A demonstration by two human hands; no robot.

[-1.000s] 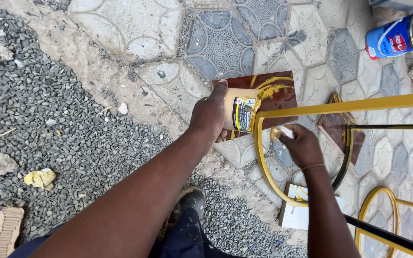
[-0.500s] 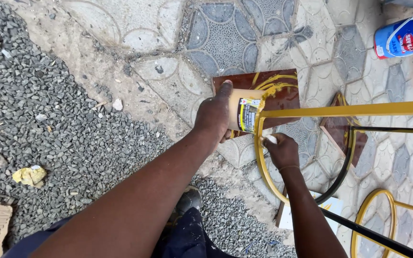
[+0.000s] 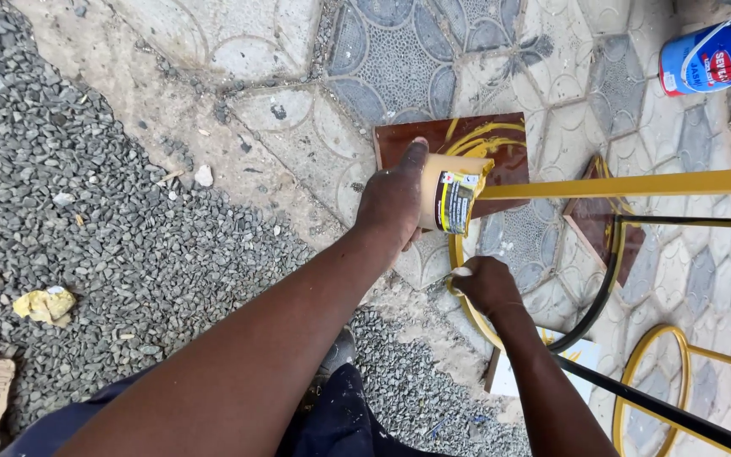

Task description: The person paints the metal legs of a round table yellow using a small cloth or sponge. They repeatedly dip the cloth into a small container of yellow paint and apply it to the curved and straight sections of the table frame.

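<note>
Both forearms bare, no sleeves; left hand point(image 3: 395, 199), right hand point(image 3: 486, 286) ungloved. Dark navy paint-flecked trousers point(image 3: 332, 419), dark shoe point(image 3: 338, 351).

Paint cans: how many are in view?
2: a small yellow-stained can held in the left hand, and a blue can lying at top right. More may sit off-frame.

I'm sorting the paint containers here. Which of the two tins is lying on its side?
The blue tin at the top right lies on its side on the paving. The other, a tan tin, is held in the left hand by the yellow frame.
</note>
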